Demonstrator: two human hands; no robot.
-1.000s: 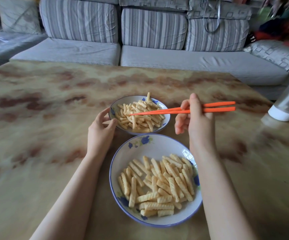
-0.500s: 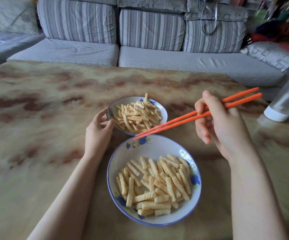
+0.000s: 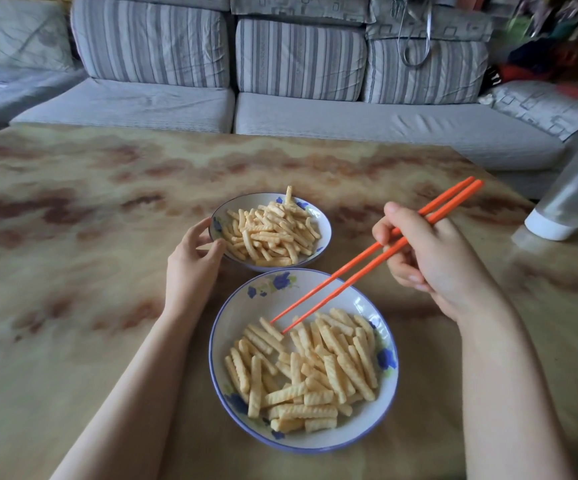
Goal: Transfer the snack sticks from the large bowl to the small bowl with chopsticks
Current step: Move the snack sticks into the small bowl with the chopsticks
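Probably light, brittle snack sticks (image 3: 315, 372): pinch mid-length. Right hand (image 3: 436, 265) grips the chopsticks (image 3: 349, 266); left hand (image 3: 190, 268) holds the small bowl (image 3: 326, 233) at nine o'clock.

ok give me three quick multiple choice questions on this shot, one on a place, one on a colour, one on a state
1. Where are the tips of the chopsticks that the right hand holds?
A. over the small bowl
B. in the large bowl, at the snack sticks
C. off past both bowls

2. What colour are the chopsticks?
A. orange
B. black
C. pale wood

3. What is the left hand doing?
A. lying flat and open
B. holding the small bowl at its rim
C. lifting the large bowl

Answers:
1 B, since both tips reach down to the far edge of the pile in the large bowl.
2 A, since both shafts are bright orange.
3 B, since thumb and fingers curl at that bowl's near-left rim.
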